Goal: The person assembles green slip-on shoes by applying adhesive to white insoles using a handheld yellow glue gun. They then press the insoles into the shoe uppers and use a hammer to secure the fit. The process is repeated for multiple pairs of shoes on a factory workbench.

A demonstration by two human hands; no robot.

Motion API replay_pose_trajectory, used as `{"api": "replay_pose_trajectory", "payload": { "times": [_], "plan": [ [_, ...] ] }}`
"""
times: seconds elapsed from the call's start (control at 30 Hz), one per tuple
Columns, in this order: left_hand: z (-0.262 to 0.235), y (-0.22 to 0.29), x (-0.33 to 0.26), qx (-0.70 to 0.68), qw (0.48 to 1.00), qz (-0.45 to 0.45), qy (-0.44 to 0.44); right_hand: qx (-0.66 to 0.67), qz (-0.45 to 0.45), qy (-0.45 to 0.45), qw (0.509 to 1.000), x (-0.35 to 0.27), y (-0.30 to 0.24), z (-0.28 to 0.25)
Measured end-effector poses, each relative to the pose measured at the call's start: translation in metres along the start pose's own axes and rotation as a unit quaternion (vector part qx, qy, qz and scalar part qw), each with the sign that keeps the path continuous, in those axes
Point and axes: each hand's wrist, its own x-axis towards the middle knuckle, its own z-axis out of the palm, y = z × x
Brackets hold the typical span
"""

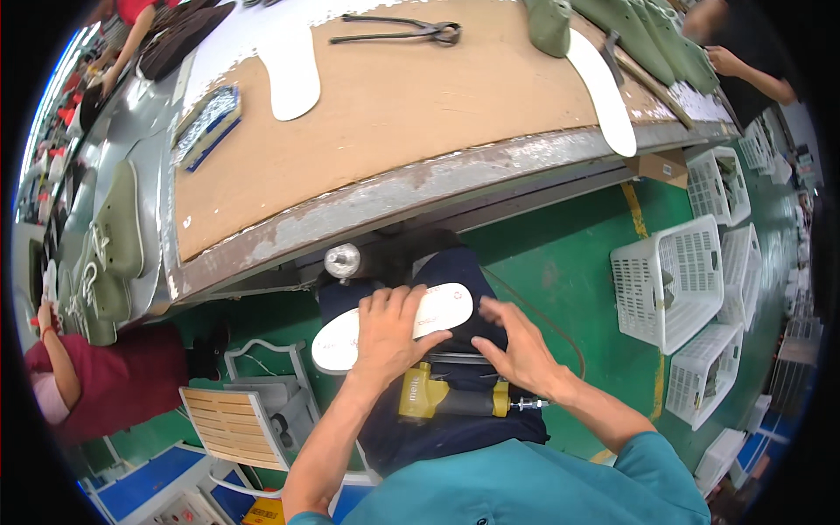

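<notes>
Above my lap lies a white insole (446,306) with faint marks on its face. My left hand (385,337) grips it across the middle, fingers over the top and thumb along the near edge; what is beneath the insole is hidden. Just to its right, my right hand (518,350) hovers with fingers apart and nothing in it. A yellow and black air-powered tool (455,398) with a metal hose fitting rests across my thighs, below both hands. Ahead of my knees stands a round silver metal post top (343,261).
The metal-edged workbench (420,166) bears pincers (402,31), white insoles (293,74), a blue-edged box (208,127) and green shoe lasts (647,39). White baskets (669,284) stand at right, a wooden-backed chair (234,426) at left. Other people work at both sides.
</notes>
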Motion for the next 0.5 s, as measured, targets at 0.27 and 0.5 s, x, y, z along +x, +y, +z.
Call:
{"api": "replay_pose_trajectory", "payload": {
  "times": [0.27, 0.5],
  "plan": [
    [0.0, 0.005, -0.003, -0.021, 1.0, -0.003, -0.006, -0.189, -0.111, -0.202, 0.955, -0.052, -0.012, 0.036],
    [-0.004, 0.005, -0.004, -0.003, 1.0, -0.01, -0.017, -0.181, -0.113, -0.252, 0.944, -0.05, -0.01, 0.04]
  ]
}}
